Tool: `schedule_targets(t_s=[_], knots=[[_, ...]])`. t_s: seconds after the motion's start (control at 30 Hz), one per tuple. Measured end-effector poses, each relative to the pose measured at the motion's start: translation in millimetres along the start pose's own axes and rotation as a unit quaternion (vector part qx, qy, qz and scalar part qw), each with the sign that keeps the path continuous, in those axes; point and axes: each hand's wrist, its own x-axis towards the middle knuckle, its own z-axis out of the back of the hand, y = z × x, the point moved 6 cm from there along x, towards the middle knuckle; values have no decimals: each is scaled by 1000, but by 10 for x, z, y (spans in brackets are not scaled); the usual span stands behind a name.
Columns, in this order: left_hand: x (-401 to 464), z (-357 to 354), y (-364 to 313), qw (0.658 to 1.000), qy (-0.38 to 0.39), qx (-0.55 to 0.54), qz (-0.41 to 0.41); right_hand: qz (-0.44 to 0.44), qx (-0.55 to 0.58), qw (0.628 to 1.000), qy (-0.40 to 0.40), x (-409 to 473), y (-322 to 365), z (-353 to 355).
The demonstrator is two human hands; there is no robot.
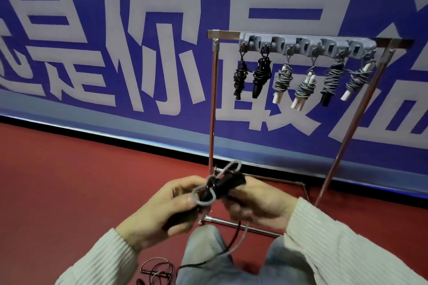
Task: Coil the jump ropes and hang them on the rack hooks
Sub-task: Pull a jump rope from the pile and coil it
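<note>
A: Gripping the black handles (228,186) — left hand (166,206) curled round them, right hand (257,206) pinching the far end, grey rope (203,196) looped on top.
B: Axis?
A: Seven to one o'clock. Rope tail hangs toward six.
B: Rack?
A: Hook rail (305,45) at one o'clock, well apart; right hand nearer. Six bundles hang there; can't tell if a hook's free.
</note>
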Motion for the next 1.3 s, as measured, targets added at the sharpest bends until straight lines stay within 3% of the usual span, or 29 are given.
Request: schedule_targets(t_s=[0.1, 0.17, 0.23, 0.3, 0.37, 0.4, 0.43, 0.47, 0.5, 0.57, 0.6, 0.67, 0.73, 0.87, 1.0, 1.1, 1.17, 1.2, 1.27, 1.3], knots=[[74, 95, -47, 980, -131, -135, -60, 13, 78, 995, -58, 48, -300, -175], [135, 164, -123, 965, -228, -97, -83, 3, -14, 993, -117, 55, -477, -229], [155, 275, -175, 941, -325, 28, -88, 2, -178, 970, -166, 35, -510, -234], [127, 357, -216, 871, -383, 299, -75, -10, -380, 901, -207, -40, -346, -190], [137, 391, -152, 772, -342, 536, -15, -3, -582, 788, -200, -118, -56, -171], [152, 410, -99, 746, -304, 593, 21, 3, -655, 735, -178, -139, 85, -190], [174, 397, -39, 740, -255, 620, 49, 7, -701, 697, -151, -152, 221, -218], [204, 345, 27, 749, -190, 631, 69, 12, -720, 683, -125, -146, 338, -234], [232, 239, 79, 766, -113, 627, 86, 14, -709, 698, -100, -127, 428, -221], [223, 23, 128, 820, 9, 562, 109, -8, -586, 808, -58, -75, 508, -125], [197, -40, 92, 849, 35, 514, 116, -20, -501, 864, -50, -59, 511, -49], [134, -69, -42, 893, 41, 434, 112, -26, -371, 927, -49, -63, 470, 70], [80, -69, -168, 913, 41, 395, 96, -32, -299, 953, -40, -71, 395, 102], [47, -86, -274, 935, 69, 337, 90, -18, -304, 952, -7, -79, 492, 7], [44, -12, -372, 963, 77, 241, 97, 8, -64, 998, -13, 7, 564, 44], [68, 35, -444, 951, 20, 296, 84, -9, -36, 996, -77, 96, 537, 98], [93, 107, -546, 920, -53, 383, 60, 25, -163, 973, -160, 82, 701, 209], [97, 149, -608, 906, -87, 410, 52, 49, -266, 942, -200, 51, 819, 251], [103, 237, -705, 882, -134, 447, 57, 100, -458, 836, -283, -9, 1044, 260], [116, 265, -736, 863, -146, 479, 68, 137, -493, 799, -315, -21, 1115, 223]])
